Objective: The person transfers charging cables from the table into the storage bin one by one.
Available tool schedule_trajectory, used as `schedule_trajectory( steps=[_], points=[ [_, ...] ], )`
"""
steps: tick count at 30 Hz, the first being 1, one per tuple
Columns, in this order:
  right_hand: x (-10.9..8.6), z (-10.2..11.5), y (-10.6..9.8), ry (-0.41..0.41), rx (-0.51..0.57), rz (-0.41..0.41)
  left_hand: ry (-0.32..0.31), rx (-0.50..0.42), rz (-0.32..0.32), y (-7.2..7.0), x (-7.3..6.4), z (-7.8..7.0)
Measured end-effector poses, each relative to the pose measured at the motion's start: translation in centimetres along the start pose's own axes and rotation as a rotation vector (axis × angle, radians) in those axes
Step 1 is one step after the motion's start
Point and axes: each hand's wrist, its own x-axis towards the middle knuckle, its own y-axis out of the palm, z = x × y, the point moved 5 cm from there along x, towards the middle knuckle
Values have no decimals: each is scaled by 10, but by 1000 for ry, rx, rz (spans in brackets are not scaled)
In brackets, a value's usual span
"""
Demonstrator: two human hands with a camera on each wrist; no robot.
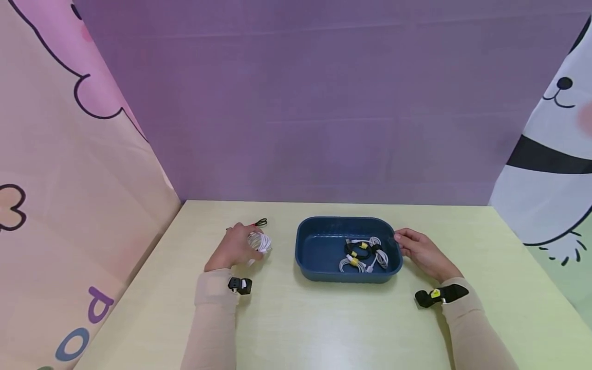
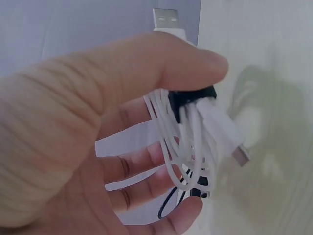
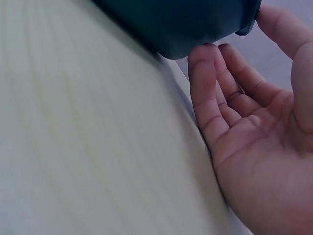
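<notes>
One coiled white USB cable (image 1: 264, 243) is pinched in your left hand (image 1: 232, 247), left of the blue rectangular plastic tray (image 1: 321, 252). Your right hand (image 1: 425, 253), thumb and fingers apart, touches the tray's right end.

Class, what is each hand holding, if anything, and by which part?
The left hand pinches a coiled white cable at its black tie; the right hand holds the blue tray by the rim at its right end.
</notes>
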Motion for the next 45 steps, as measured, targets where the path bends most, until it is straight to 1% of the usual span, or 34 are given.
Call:
schedule_trajectory(
  steps=[3, 8, 11, 16, 24, 29, 39, 45],
  points=[
    [-2, 0, -1, 11, -1, -16, 14, 1, -18, 0, 1, -6],
    [-3, 0, -2, 17, 9, -28, 6, -8, -26, -2, 1, -15],
    [-2, 0, -2, 2, 19, -28, 7, -5, -28, -3, 2, -17],
    [-2, 0, -3, -23, 5, -31, 33, 1, -30, -3, 3, -21],
    [-3, 0, -5, -75, -25, -52, 50, -24, -43, -3, 5, -31],
    [-2, 0, -6, -89, -45, -67, 68, -41, -59, -4, 4, -37],
    [-1, -1, -3, -68, -60, -74, 101, -65, -79, -4, 3, -47],
    [0, -1, -2, -49, -74, -81, 117, -53, -98, -5, 2, -51]
  ],
)
